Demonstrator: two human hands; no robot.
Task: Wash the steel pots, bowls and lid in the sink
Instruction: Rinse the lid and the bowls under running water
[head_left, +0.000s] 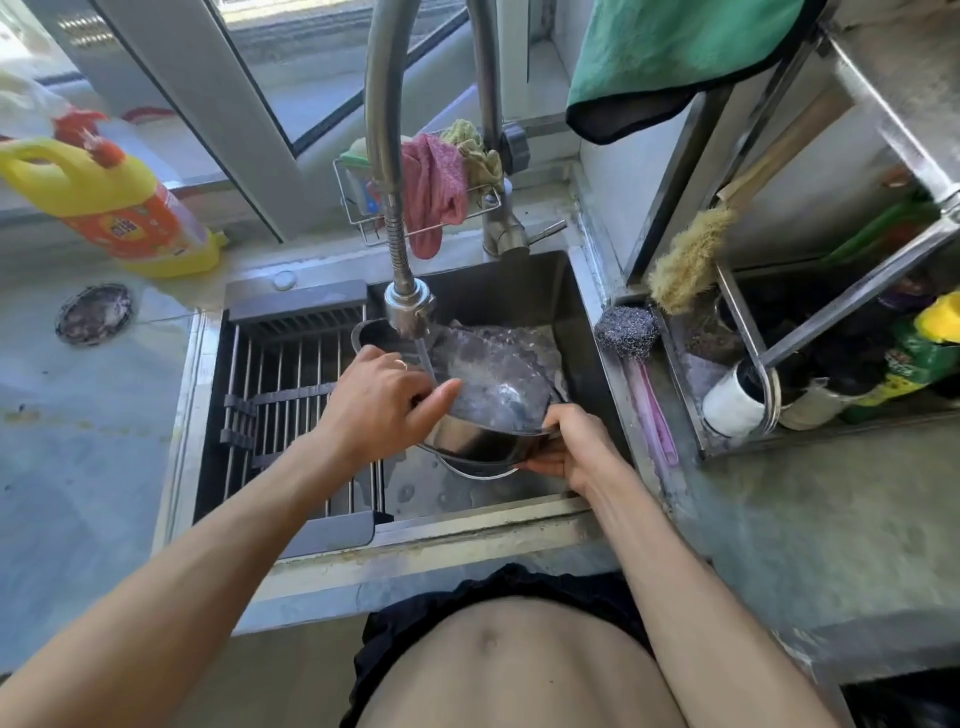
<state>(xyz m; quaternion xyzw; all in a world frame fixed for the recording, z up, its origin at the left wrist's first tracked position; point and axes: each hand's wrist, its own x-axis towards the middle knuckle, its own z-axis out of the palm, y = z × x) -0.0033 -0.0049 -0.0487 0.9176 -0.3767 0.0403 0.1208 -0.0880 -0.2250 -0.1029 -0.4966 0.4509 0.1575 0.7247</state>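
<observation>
Steel pot (488, 441) sits tilted in the sink (524, 291) below the faucet head (409, 306); right hand (574, 447) fingers curl round its rim, left hand (384, 400) fingers pinch its far edge.

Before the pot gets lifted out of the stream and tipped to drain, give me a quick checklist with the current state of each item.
1. Right hand grip on the steel pot: fingers curled round its near rim. Ok.
2. Left hand at the pot's left rim, thumb over the edge; whether it holds anything cannot tell.
3. Water from the faucet head running into the pot. Ok.
4. Pot tilted, foamy water inside: not yet rinsed. Not ok.
5. Drying rack over the sink's left side free to take the pot. Ok.
6. Other steel items under the pot: partly hidden. Cannot tell.
</observation>
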